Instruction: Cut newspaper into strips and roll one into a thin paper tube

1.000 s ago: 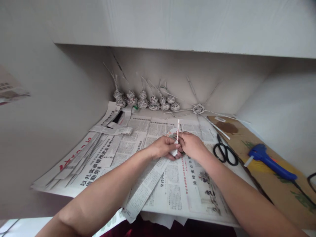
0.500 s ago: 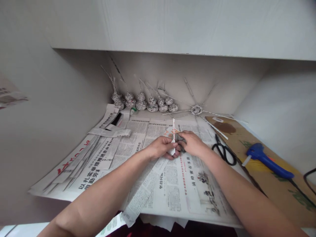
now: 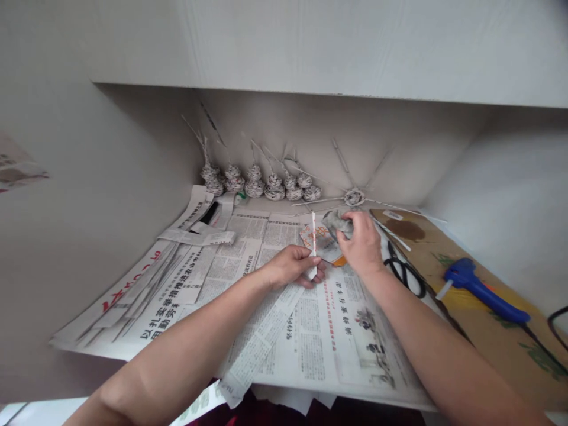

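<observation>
My left hand [image 3: 293,264] pinches a newspaper strip [image 3: 261,343], whose upper end is rolled into a thin upright tube. The strip's tail slants down over the table's front edge. To the right and farther back, my right hand [image 3: 364,239] is closed on a crumpled grey cloth [image 3: 338,223]. Below the cloth lies a flat piece with orange print [image 3: 314,235], partly covered by the cloth and the hand. Newspaper sheets [image 3: 310,343] spread under both hands.
Several woven paper gourds [image 3: 254,182] stand along the back wall, beside a spoked paper weave [image 3: 354,197]. Black scissors [image 3: 403,275] and a blue glue gun [image 3: 483,293] lie at right, the gun on cardboard [image 3: 470,349]. Cut newspaper strips [image 3: 199,238] are piled at left. A shelf edge overhangs.
My right hand has moved away from the left, up and to the right, carrying the grey cloth. My left hand stays in place with the rolled strip.
</observation>
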Demonstrator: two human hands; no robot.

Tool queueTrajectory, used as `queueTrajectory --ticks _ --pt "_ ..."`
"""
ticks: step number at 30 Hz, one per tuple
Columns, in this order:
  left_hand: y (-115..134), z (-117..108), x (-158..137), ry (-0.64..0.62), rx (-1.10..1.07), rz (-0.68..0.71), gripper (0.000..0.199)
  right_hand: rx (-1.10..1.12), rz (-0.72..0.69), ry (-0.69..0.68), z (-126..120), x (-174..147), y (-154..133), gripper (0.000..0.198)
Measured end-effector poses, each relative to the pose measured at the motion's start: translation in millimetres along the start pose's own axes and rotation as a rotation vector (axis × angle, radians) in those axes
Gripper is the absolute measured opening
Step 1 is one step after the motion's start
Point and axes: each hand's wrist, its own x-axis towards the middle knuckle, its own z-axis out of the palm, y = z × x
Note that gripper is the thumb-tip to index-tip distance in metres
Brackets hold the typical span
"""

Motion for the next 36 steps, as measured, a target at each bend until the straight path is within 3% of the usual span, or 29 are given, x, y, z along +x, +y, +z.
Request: queueTrajectory --ticks 6,14,20,26,33,36 --pt "-3.5 -1.0 0.5 -0.012 0.013 -0.003 0.043 0.11 -0.101 -0.26 18.0 -8.6 -5.3 0.026" --pt "-3.1 -2.0 1.4 -0.038 0.037 0.061 0.046 0.237 -0.065 -0.39 13.7 -13.8 -8.5 0.034" --pt "-0.5 -0.9 -1.3 -0.019 -0.003 0.01 0.042 0.459 0.149 -0.341 -5.4 -9.0 -24.3 0.033" --pt "-4.9 -2.9 1.8 -0.032 0.033 0.008 0.044 0.862 0.379 -0.607 -17.4 -7.2 -40.5 0.046" --pt "-8.3 -1.3 2.3 -0.07 0.096 0.039 0.042 1.07 0.617 -0.457 -11.3 -8.9 -45.4 0.038" --pt "-6.0 0.2 1.1 -0.06 0.101 0.029 0.042 1.109 0.645 -0.481 -13.6 -7.5 -43.9 0.038"
